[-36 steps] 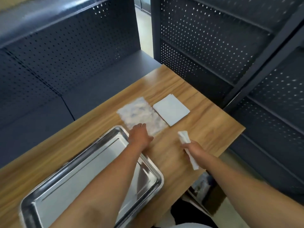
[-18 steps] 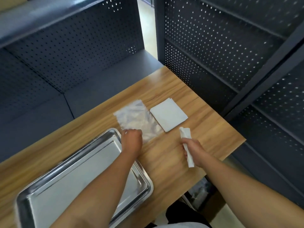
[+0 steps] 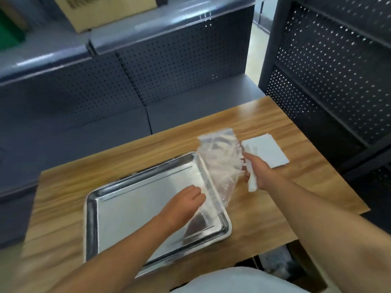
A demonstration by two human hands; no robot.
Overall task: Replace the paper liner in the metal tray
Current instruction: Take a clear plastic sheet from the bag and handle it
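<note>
A shiny metal tray point(image 3: 110, 225) lies on the wooden table. A thin translucent liner sheet point(image 3: 220, 163) hangs lifted over the tray's right rim, one end raised above the table. My left hand point(image 3: 186, 199) grips its lower end inside the tray's right side. My right hand point(image 3: 257, 168) is closed around a folded white paper strip point(image 3: 251, 182) and also touches the sheet's right edge. A flat white folded paper point(image 3: 266, 151) rests on the table just beyond my right hand.
The wooden table point(image 3: 264, 216) ends close on the right and near side. Dark perforated metal shelving point(image 3: 330, 77) stands to the right and a blue-grey shelf unit point(image 3: 105, 87) behind. A cardboard box point(image 3: 105, 9) sits on top of it.
My left hand took hold of the translucent sheet and dragged it from the table over the tray's right rim. My right hand moved in to the sheet's edge, still holding the white strip.
</note>
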